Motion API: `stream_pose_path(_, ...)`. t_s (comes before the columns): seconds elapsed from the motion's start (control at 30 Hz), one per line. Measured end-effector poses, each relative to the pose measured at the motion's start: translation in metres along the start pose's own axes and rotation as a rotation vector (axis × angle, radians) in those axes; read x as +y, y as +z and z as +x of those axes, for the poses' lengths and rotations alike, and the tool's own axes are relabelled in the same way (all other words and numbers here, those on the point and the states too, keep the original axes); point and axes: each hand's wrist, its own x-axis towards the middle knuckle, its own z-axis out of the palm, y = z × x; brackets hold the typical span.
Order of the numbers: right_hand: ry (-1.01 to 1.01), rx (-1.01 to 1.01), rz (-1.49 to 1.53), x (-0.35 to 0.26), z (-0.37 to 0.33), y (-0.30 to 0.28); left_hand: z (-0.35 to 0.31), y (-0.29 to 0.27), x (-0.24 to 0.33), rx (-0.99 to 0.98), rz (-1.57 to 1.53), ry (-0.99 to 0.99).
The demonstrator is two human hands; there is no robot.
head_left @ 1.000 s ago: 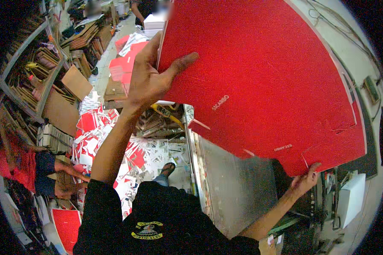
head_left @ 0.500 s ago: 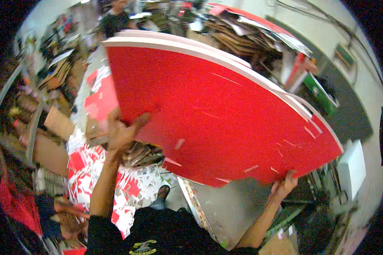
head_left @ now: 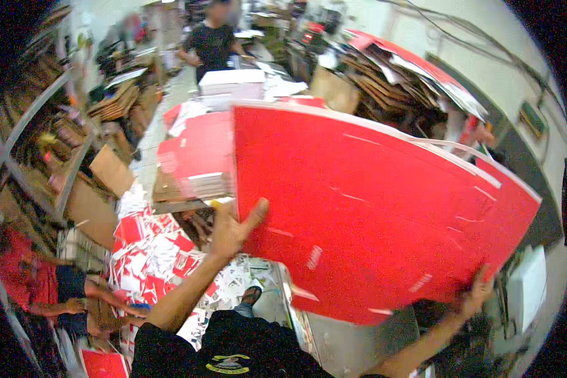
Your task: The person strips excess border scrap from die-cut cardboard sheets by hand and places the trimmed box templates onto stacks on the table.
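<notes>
A large red sheet stack (head_left: pixel 365 208) with white edges is held up in front of me, tilted, with loose cut strips along its far edge. My left hand (head_left: pixel 234 228) grips its left edge, the thumb lying on the red face and the fingers hidden behind. At the lower right corner, my right hand (head_left: pixel 475 293) holds the edge from below; its fingers are partly blurred. Behind the sheets, to the left, stands a stack of red printed sheets (head_left: pixel 201 148).
Red and white paper scraps (head_left: pixel 148 252) heap on the floor at left. Brown cardboard sheets (head_left: pixel 390 85) lean at the back right. One person in black (head_left: pixel 211 47) stands at the back; another in red (head_left: pixel 28 264) sits at the lower left. A metal rack (head_left: pixel 31 107) stands left.
The red sheets have moved right and down in view, still in both hands. The view has shifted, showing more of the person at the back and the red stack behind.
</notes>
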Motion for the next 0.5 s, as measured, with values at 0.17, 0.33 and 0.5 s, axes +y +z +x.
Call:
stream_pose_path(0.17, -0.076, -0.304, -0.552, -0.039, 0.095, 0.023, -0.068, 0.003, -0.017, -0.157, -0.197, -0.277)
stream_pose_path(0.33, -0.017, -0.778, -0.668, 0.039, 0.101, 0.101, -0.142, 0.001, -0.075, -0.101, -0.431, -0.58)
stream_pose_path(0.5, 0.089, -0.906, -0.643, 0.176, 0.045, 0.107, -0.161, -0.022, -0.135, -0.31, -0.04, -0.977)
